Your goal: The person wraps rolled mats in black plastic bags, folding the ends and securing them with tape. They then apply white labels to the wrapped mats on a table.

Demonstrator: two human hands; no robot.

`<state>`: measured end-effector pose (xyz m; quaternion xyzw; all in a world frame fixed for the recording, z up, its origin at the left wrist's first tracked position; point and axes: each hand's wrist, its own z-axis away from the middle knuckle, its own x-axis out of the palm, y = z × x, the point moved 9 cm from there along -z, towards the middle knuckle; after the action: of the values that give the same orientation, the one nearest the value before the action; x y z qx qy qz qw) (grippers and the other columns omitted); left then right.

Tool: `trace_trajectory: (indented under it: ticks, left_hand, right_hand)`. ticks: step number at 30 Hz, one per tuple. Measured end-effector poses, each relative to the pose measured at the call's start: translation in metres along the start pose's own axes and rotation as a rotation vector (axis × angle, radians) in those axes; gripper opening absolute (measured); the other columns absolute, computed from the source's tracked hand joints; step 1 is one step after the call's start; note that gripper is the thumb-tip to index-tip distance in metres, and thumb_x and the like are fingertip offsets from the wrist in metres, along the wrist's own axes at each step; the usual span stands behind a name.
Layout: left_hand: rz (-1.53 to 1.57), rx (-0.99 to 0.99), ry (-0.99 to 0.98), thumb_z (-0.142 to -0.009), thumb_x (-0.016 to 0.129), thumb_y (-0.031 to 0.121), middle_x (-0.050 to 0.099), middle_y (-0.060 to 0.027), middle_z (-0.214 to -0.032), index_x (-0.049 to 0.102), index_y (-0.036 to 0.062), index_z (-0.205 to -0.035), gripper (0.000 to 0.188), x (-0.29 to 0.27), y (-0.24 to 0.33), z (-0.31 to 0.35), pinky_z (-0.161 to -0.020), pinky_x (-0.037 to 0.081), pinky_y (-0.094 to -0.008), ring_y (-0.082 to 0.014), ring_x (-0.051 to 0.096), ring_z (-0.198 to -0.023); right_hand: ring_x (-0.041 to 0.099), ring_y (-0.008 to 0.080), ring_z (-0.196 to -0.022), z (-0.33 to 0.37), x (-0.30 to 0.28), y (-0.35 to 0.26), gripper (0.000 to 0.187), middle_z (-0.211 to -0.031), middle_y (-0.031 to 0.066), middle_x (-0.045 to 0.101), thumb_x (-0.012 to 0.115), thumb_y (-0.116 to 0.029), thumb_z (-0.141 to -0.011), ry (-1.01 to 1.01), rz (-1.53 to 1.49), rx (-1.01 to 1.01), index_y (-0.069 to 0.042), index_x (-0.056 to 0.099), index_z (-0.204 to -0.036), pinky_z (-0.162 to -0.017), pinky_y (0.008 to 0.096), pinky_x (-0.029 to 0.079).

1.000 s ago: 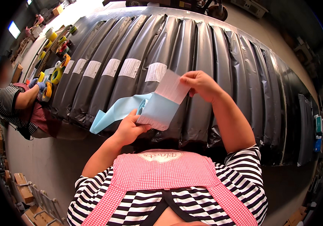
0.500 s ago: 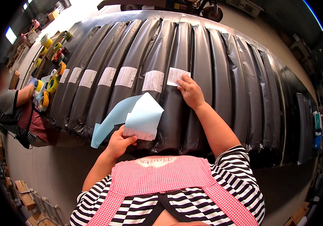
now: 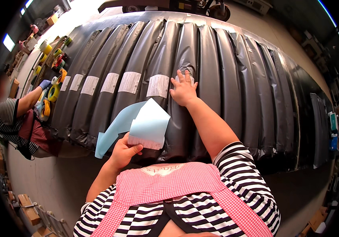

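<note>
Long black plastic-wrapped packages (image 3: 208, 98) lie side by side across a dark table. My right hand (image 3: 185, 88) presses, fingers spread, on a white printed label (image 3: 193, 81) on one package; the hand covers most of that label. To its left, several packages each bear a similar label (image 3: 158, 86). My left hand (image 3: 126, 152) grips a strip of labels (image 3: 147, 143) by its lower end, thumb on top. The strip's pale blue backing (image 3: 149, 120) faces up and trails in a curl to the left over the packages.
A co-worker in a striped sleeve (image 3: 7, 116) reaches with a gloved hand (image 3: 45, 84) toward tape rolls (image 3: 53, 93) at the table's left end. Stacked dark packages (image 3: 320, 130) stand far right. A wheeled machine (image 3: 185, 7) is beyond the table.
My right hand has gone from holding the label's edge with bent fingers to lying spread over it. The left hand and strip have barely moved. The co-worker's arm has reached farther out.
</note>
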<state>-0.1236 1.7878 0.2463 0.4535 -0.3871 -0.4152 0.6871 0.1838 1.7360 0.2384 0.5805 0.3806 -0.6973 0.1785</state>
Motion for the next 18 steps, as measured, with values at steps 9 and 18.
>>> trace_trajectory:
  ticks: [9, 18]
  left_hand:
    - [0.365, 0.05, 0.036, -0.095, 0.066, 0.021, 0.065, -0.0124, -0.121, 0.058, -0.0017, -0.125, 0.039, 0.007, 0.008, 0.004, -0.097, 0.05, -0.039, -0.0243, 0.063, -0.113]
    - [0.593, 0.118, 0.046, -0.094, 0.067, 0.034, 0.062, -0.0099, -0.122, 0.052, 0.0018, -0.131, 0.051, 0.076, 0.049, -0.029, -0.094, 0.052, -0.0358, -0.0191, 0.061, -0.112]
  right_hand:
    - [0.029, 0.0404, -0.144, 0.181, -0.007, -0.073, 0.051, -0.149, 0.0119, 0.045, 0.065, -0.029, -0.087, -0.476, -0.041, -0.473, -0.011, 0.057, -0.135, -0.108, 0.054, 0.039]
    - [0.044, 0.0292, -0.134, 0.23, -0.114, -0.098, 0.039, -0.141, 0.0058, 0.052, 0.069, -0.015, -0.079, 0.522, -0.122, -0.961, -0.017, 0.068, -0.118, -0.11, 0.0446, 0.039]
